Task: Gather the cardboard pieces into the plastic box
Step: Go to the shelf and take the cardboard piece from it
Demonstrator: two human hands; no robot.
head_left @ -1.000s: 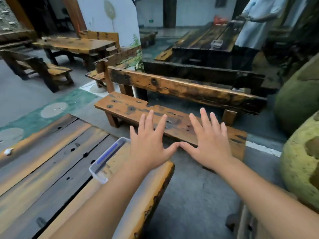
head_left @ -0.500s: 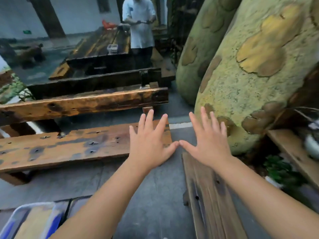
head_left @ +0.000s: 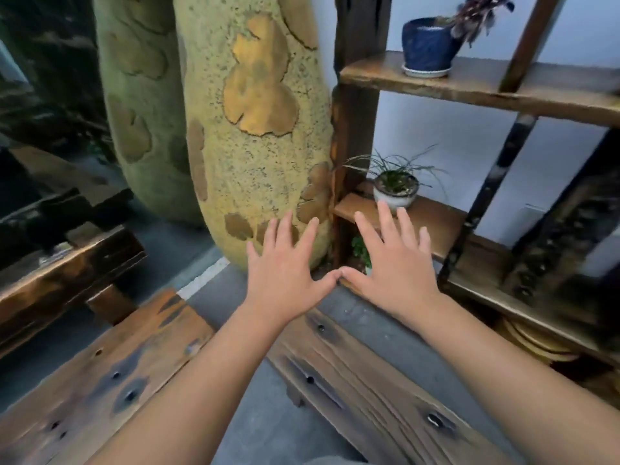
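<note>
My left hand [head_left: 285, 270] and my right hand [head_left: 392, 263] are both held out in front of me, palms down, fingers spread, thumb tips touching. Neither hand holds anything. No plastic box and no cardboard pieces are in view now.
A large yellow-green textured pillar [head_left: 255, 129] stands straight ahead. A dark wooden shelf unit [head_left: 469, 92] at the right carries a blue pot [head_left: 427, 45] and a small white potted plant [head_left: 396, 189]. Wooden benches [head_left: 100, 380] lie below my arms over a grey floor [head_left: 261, 424].
My view has swung to the right: the table with the plastic box and the benches have left the frame, and the pillar and shelf have come in. My hands keep the same spread pose.
</note>
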